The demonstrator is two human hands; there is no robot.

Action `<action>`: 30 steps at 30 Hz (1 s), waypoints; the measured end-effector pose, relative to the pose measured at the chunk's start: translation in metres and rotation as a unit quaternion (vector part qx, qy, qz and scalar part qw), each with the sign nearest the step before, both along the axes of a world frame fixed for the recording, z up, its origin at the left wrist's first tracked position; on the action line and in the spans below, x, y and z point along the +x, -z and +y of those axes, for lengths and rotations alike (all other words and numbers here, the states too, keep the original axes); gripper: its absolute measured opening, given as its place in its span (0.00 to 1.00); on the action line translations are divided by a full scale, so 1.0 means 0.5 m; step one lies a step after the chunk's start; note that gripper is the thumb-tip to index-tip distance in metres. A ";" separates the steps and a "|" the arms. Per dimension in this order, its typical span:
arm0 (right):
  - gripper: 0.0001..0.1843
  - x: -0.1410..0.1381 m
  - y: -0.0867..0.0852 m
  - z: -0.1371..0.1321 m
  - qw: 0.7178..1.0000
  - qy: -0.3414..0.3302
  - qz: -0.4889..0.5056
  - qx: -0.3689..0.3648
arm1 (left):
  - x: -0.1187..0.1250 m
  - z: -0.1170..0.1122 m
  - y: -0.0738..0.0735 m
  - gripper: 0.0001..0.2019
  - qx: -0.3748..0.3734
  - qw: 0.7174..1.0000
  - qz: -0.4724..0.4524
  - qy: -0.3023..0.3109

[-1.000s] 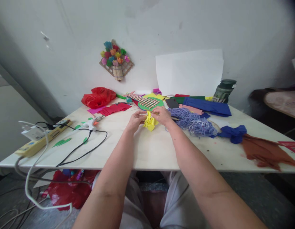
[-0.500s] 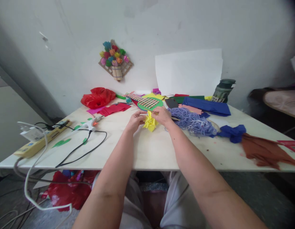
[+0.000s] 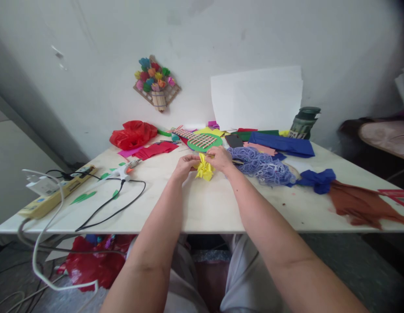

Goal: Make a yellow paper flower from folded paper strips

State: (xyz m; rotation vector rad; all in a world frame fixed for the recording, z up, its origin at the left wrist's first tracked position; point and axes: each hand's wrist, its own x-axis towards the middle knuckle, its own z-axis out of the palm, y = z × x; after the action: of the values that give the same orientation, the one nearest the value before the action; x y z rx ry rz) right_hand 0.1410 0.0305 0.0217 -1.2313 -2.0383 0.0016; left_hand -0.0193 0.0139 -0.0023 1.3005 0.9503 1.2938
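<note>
A crumpled yellow paper flower [image 3: 205,168] is held between my two hands above the white table. My left hand [image 3: 186,166] pinches its left side, fingers closed. At its upper right, my right hand [image 3: 219,157] grips it with bent fingers, partly hiding the edge. Just beyond my hands lies a green oval piece with a woven stick lattice [image 3: 203,141]. A tangle of purple yarn [image 3: 260,166] lies close to the right of my right hand.
A white glue gun [image 3: 123,171] with a black cord and a yellow power strip [image 3: 55,193] are on the left. Red paper [image 3: 156,150], a folded blue sheet [image 3: 280,144], brown paper [image 3: 355,202] and a dark green bottle [image 3: 304,123] lie around the table. A flower decoration [image 3: 156,82] hangs on the wall.
The yellow paper flower has turned slightly between my fingers, and its petals look a little differently spread. Both hands stay in nearly the same place.
</note>
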 end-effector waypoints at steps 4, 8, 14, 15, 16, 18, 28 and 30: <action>0.09 0.000 -0.001 0.000 1.000 -0.001 0.003 -0.003 | 0.001 -0.003 -0.004 0.10 -0.006 1.000 -0.022 -0.003; 0.09 -0.001 0.000 -0.001 1.000 0.005 0.003 -0.005 | 0.003 -0.006 -0.009 0.13 -0.004 1.000 -0.028 0.000; 0.09 -0.004 0.004 -0.002 1.000 0.004 0.006 -0.003 | 0.004 -0.004 -0.005 0.11 0.004 1.000 0.016 -0.003; 0.09 -0.004 0.004 -0.002 1.000 0.004 0.005 -0.003 | 0.004 -0.004 -0.004 0.10 0.002 1.000 0.018 -0.002; 0.09 -0.004 0.004 -0.003 1.000 0.006 0.003 -0.004 | 0.004 -0.004 -0.004 0.10 0.001 1.000 0.018 -0.002; 0.10 -0.004 0.002 -0.003 1.000 0.010 -0.002 -0.006 | 0.004 -0.004 -0.004 0.10 -0.001 1.000 0.014 -0.005; 0.10 -0.005 -0.005 -0.011 1.000 0.024 -0.014 -0.013 | 0.005 0.002 0.002 0.16 0.018 0.999 -0.005 -0.042; 0.10 -0.005 -0.005 -0.011 0.999 0.026 -0.014 -0.016 | 0.006 -0.002 -0.001 0.20 0.031 0.998 -0.009 -0.046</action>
State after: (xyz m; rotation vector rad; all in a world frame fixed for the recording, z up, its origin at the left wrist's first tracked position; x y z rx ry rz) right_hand 0.1386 0.0249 0.0243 -1.3099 -2.0373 -0.0075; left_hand -0.0165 0.0129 -0.0018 1.3029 0.9728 1.4143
